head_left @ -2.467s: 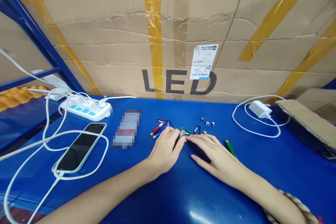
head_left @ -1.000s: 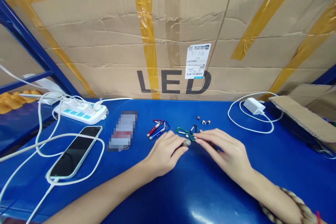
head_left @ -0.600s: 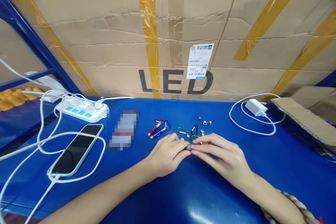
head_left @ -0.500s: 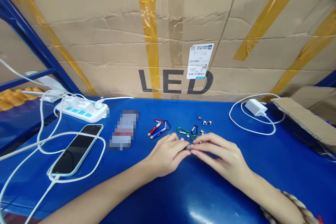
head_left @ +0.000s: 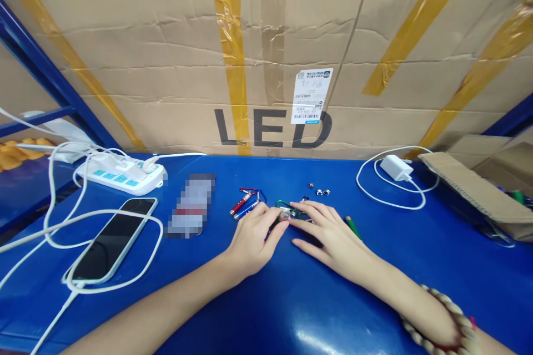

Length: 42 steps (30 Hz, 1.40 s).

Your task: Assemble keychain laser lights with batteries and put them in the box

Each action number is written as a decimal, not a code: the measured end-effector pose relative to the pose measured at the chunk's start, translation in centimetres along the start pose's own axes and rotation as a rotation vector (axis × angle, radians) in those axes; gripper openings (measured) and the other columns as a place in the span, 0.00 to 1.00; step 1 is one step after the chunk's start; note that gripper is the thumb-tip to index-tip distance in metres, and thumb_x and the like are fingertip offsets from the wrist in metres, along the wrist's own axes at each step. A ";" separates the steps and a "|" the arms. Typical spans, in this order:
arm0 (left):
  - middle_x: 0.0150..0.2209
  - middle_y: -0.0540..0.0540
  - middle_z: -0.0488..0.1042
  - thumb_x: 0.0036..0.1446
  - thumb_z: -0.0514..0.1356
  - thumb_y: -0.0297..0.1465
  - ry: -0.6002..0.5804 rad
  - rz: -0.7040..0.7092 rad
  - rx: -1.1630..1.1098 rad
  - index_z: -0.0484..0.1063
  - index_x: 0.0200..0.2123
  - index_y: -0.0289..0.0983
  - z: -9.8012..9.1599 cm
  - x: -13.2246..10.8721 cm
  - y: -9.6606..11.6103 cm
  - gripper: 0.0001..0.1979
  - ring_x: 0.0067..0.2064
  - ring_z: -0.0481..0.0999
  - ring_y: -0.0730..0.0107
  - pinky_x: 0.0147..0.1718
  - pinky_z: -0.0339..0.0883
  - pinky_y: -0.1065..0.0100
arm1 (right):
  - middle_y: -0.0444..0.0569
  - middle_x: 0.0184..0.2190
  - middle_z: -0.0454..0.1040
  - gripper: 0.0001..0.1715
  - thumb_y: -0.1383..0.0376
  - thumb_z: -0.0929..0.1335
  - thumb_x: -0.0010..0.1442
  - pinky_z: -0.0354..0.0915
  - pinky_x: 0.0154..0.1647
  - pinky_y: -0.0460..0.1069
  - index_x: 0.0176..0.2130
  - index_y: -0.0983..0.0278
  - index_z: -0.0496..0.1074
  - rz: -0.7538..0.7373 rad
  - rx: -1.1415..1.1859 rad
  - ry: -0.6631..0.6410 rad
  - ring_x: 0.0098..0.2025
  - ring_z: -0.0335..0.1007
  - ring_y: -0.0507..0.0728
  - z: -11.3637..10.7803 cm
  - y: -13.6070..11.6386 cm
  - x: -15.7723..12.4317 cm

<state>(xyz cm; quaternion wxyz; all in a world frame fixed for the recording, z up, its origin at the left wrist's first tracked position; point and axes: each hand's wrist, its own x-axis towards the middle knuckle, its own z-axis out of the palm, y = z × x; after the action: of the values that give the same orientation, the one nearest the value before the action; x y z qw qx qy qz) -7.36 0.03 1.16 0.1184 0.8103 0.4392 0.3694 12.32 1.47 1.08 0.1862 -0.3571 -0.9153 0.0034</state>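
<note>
My left hand pinches a small flashlight tube between thumb and index finger. Its round silver end points toward my right hand, and most of the body is hidden by the fingers. My right hand is beside it, fingers spread, with the index fingertip close to the silver end; whether they touch I cannot tell. Past the right hand's knuckles lies a green tube. A green carabiner and other small parts are partly covered by the right fingers. Left of them lie a red keychain flashlight and a blue one.
Small silver pieces lie behind the hands. A phone with a white cable, a power strip and a blurred-out flat item occupy the left. A white charger and an open carton are right; a large LED box stands behind.
My right hand has opened from a pinch at the small piece, its fingers now spread. The left hand still holds the tube, its silver end now showing. The view has shifted slightly.
</note>
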 end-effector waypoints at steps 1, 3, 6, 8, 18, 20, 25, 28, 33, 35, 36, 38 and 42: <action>0.27 0.47 0.68 0.65 0.45 0.33 -0.008 0.011 0.001 0.68 0.33 0.37 0.0 0.0 0.0 0.14 0.30 0.70 0.67 0.30 0.65 0.68 | 0.53 0.55 0.66 0.16 0.61 0.66 0.61 0.63 0.53 0.61 0.49 0.59 0.72 0.002 0.003 0.011 0.58 0.58 0.63 0.0 0.0 0.0; 0.27 0.47 0.68 0.65 0.45 0.32 -0.024 0.028 0.001 0.68 0.34 0.37 -0.1 0.0 0.0 0.14 0.30 0.70 0.66 0.29 0.64 0.68 | 0.53 0.54 0.67 0.14 0.61 0.66 0.60 0.63 0.52 0.60 0.46 0.59 0.73 -0.003 0.014 0.032 0.57 0.60 0.63 0.0 0.0 0.0; 0.27 0.47 0.69 0.65 0.43 0.30 -0.042 0.044 -0.007 0.68 0.35 0.37 0.0 0.0 -0.1 0.14 0.30 0.70 0.66 0.31 0.65 0.68 | 0.52 0.52 0.68 0.13 0.63 0.66 0.61 0.63 0.51 0.59 0.46 0.58 0.74 -0.044 0.047 0.035 0.54 0.62 0.61 0.1 0.0 0.0; 0.28 0.47 0.70 0.65 0.43 0.29 -0.045 0.049 -0.017 0.67 0.39 0.37 0.1 0.0 -0.2 0.14 0.31 0.71 0.66 0.32 0.66 0.67 | 0.51 0.51 0.69 0.11 0.64 0.65 0.62 0.62 0.50 0.57 0.44 0.57 0.75 -0.077 0.073 0.036 0.53 0.63 0.60 0.2 0.0 0.0; 0.28 0.46 0.71 0.64 0.46 0.30 -0.020 0.038 -0.016 0.64 0.41 0.37 0.4 -0.1 -0.3 0.09 0.29 0.72 0.65 0.31 0.67 0.67 | 0.45 0.29 0.75 0.11 0.60 0.65 0.63 0.59 0.34 0.50 0.38 0.60 0.76 -0.052 -0.007 0.025 0.34 0.70 0.55 0.2 0.5 0.0; 0.28 0.47 0.71 0.64 0.46 0.30 -0.020 0.043 -0.015 0.65 0.40 0.37 0.4 -0.1 -0.2 0.09 0.29 0.72 0.66 0.31 0.67 0.67 | 0.45 0.28 0.75 0.13 0.60 0.63 0.64 0.58 0.31 0.49 0.37 0.61 0.76 -0.056 -0.030 0.029 0.31 0.70 0.54 0.2 0.6 -0.1; 0.28 0.46 0.71 0.64 0.46 0.30 -0.016 0.071 -0.027 0.65 0.41 0.36 0.4 -0.1 -0.3 0.09 0.29 0.72 0.66 0.31 0.67 0.66 | 0.47 0.29 0.75 0.17 0.64 0.60 0.67 0.58 0.30 0.49 0.38 0.63 0.76 -0.038 -0.073 0.036 0.30 0.71 0.54 0.2 0.7 -0.1; 0.28 0.46 0.72 0.65 0.46 0.30 -0.011 0.085 -0.029 0.65 0.42 0.35 0.4 -0.1 -0.3 0.10 0.29 0.73 0.66 0.31 0.68 0.67 | 0.48 0.30 0.76 0.17 0.64 0.59 0.67 0.59 0.31 0.49 0.38 0.63 0.76 -0.022 -0.080 0.039 0.30 0.70 0.55 0.3 1.0 -0.1; 0.28 0.45 0.72 0.65 0.46 0.30 -0.004 0.104 -0.025 0.65 0.42 0.34 0.5 -0.1 -0.4 0.10 0.30 0.73 0.65 0.30 0.68 0.67 | 0.50 0.30 0.76 0.15 0.65 0.60 0.66 0.62 0.33 0.50 0.37 0.64 0.75 0.009 -0.047 0.062 0.31 0.72 0.56 0.4 1.4 -0.2; 0.28 0.45 0.72 0.65 0.46 0.30 -0.003 0.114 -0.019 0.65 0.42 0.34 0.5 -0.1 -0.4 0.10 0.30 0.73 0.65 0.30 0.68 0.67 | 0.48 0.30 0.76 0.13 0.65 0.61 0.65 0.64 0.33 0.50 0.36 0.64 0.74 0.020 -0.021 0.083 0.31 0.72 0.55 0.3 1.2 -0.2; 0.29 0.45 0.72 0.65 0.47 0.30 -0.003 0.120 -0.014 0.66 0.42 0.34 0.5 -0.1 -0.4 0.10 0.31 0.73 0.65 0.30 0.68 0.67 | 0.48 0.31 0.77 0.12 0.65 0.62 0.65 0.64 0.34 0.50 0.36 0.64 0.74 0.023 0.000 0.102 0.32 0.72 0.55 0.1 1.1 -0.2; 0.30 0.45 0.73 0.65 0.47 0.30 -0.006 0.137 -0.007 0.66 0.42 0.35 0.5 -0.1 -0.4 0.10 0.31 0.73 0.66 0.31 0.68 0.67 | 0.48 0.32 0.77 0.10 0.65 0.63 0.64 0.66 0.35 0.50 0.37 0.64 0.74 0.018 0.072 0.193 0.33 0.72 0.54 -0.2 0.6 -0.2; 0.31 0.45 0.73 0.65 0.48 0.31 -0.027 0.184 -0.002 0.67 0.42 0.35 0.5 0.0 -0.3 0.10 0.32 0.72 0.66 0.31 0.67 0.68 | 0.49 0.33 0.76 0.06 0.69 0.66 0.61 0.68 0.35 0.49 0.40 0.65 0.72 -0.050 0.227 0.502 0.34 0.71 0.53 -1.2 -0.4 -0.2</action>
<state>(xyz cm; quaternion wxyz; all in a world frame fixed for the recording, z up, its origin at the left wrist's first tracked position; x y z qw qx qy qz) -7.23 0.23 0.68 0.0909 0.8520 0.3608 0.3682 12.59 0.89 2.14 0.4459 -0.3009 -0.8429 0.0128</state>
